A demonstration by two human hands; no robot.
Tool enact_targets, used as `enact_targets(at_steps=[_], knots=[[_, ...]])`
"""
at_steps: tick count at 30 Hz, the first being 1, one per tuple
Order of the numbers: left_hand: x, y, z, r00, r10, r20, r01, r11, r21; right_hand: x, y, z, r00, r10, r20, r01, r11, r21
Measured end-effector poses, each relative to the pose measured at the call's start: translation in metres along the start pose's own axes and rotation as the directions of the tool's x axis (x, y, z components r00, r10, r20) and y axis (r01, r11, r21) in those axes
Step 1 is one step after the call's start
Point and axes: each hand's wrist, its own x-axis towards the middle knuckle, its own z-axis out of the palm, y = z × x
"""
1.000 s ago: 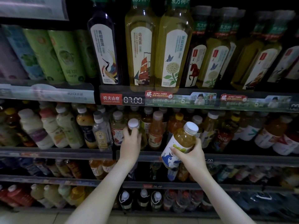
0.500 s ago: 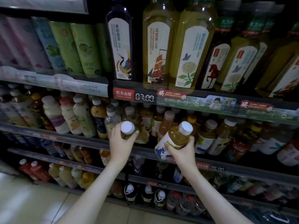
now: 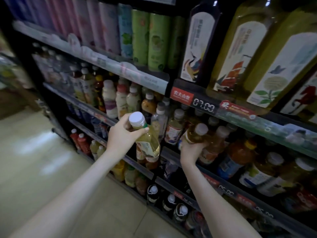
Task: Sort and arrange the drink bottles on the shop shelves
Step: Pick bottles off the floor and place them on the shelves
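At middle shelf [image 3: 169, 156]: left hand [image 3: 122, 136] grips pale bottle [image 3: 147, 143] by neck, held clear of shelf, likely for re-siting; at its 3 o'clock, right hand [image 3: 190, 152] clasps amber bottle [image 3: 195, 133], tilted at shelf edge, probably easing it into line.

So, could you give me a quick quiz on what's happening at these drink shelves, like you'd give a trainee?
1. True or false: the right hand grips an amber bottle.
2. The pale bottle in the left hand has which cap: A red, B white, C yellow?
3. Fill in: the price display on the shelf edge reads ____.
Key: 1 true; 2 B; 3 07.00.
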Motion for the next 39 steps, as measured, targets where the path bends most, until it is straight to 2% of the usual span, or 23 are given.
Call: enact_targets(at_steps=[3,6,10,13,15,17,20,22,24,25,29,31,33,34,35,37,39], knots=[[0.003,-0.004,-0.009,1.000,-0.023,-0.021,0.024,0.998,0.061,0.009,0.007,0.012,0.997,0.023,0.076,-0.014,0.993,-0.121],[0.007,-0.003,-0.012,0.999,-0.038,-0.037,0.042,0.992,0.122,0.017,0.006,0.021,0.999,-0.006,0.048,0.019,0.960,-0.278],[0.007,0.003,-0.008,1.000,-0.010,0.016,0.006,0.977,0.212,0.011,0.003,0.021,0.986,0.142,0.089,-0.107,0.941,-0.321],[0.005,0.012,0.002,0.998,0.000,0.065,-0.016,0.968,0.250,-0.006,0.005,0.011,0.974,0.154,0.165,-0.103,0.954,-0.281],[0.003,0.018,0.011,0.995,0.017,0.095,-0.041,0.966,0.256,-0.021,0.005,0.002,0.972,0.072,0.225,-0.028,0.981,-0.194],[0.002,0.022,0.019,0.993,0.037,0.112,-0.063,0.968,0.242,-0.039,-0.004,-0.012,0.934,-0.103,0.343,0.130,0.990,-0.057],[-0.005,0.032,0.031,0.987,0.062,0.145,-0.095,0.969,0.229,-0.059,-0.019,-0.040,0.793,-0.288,0.537,0.325,0.945,0.028],[-0.010,0.042,0.036,0.984,0.086,0.157,-0.118,0.971,0.210,-0.068,-0.031,-0.058,0.675,-0.306,0.672,0.408,0.913,0.006],[-0.014,0.054,0.040,0.978,0.114,0.176,-0.148,0.970,0.192,-0.073,-0.043,-0.071,0.606,-0.266,0.750,0.414,0.910,-0.012],[-0.016,0.060,0.043,0.973,0.132,0.189,-0.168,0.968,0.188,-0.075,-0.050,-0.075,0.603,-0.252,0.757,0.414,0.910,-0.027],[-0.022,0.093,0.051,0.937,0.238,0.255,-0.273,0.955,0.112,-0.074,-0.079,-0.099,0.684,-0.302,0.664,0.454,0.888,-0.064],[-0.021,0.116,0.050,0.878,0.299,0.374,-0.296,0.953,-0.067,-0.070,-0.095,-0.118,0.718,-0.349,0.603,0.453,0.891,-0.024],[-0.019,0.137,0.048,0.736,0.379,0.561,-0.296,0.925,-0.236,-0.066,-0.112,-0.140,0.745,-0.379,0.549,0.431,0.901,0.037],[-0.018,0.145,0.048,0.644,0.397,0.654,-0.305,0.917,-0.256,-0.063,-0.121,-0.151,0.758,-0.391,0.521,0.425,0.903,0.060],[-0.018,0.152,0.050,0.561,0.380,0.736,-0.320,0.919,-0.231,-0.061,-0.131,-0.162,0.770,-0.405,0.492,0.423,0.902,0.080],[-0.022,0.163,0.061,0.455,0.277,0.846,-0.367,0.924,-0.105,-0.056,-0.148,-0.184,0.782,-0.449,0.433,0.436,0.890,0.134],[-0.034,0.171,0.079,0.446,0.252,0.859,-0.458,0.889,-0.023,-0.053,-0.163,-0.203,0.789,-0.488,0.373,0.448,0.873,0.193]])
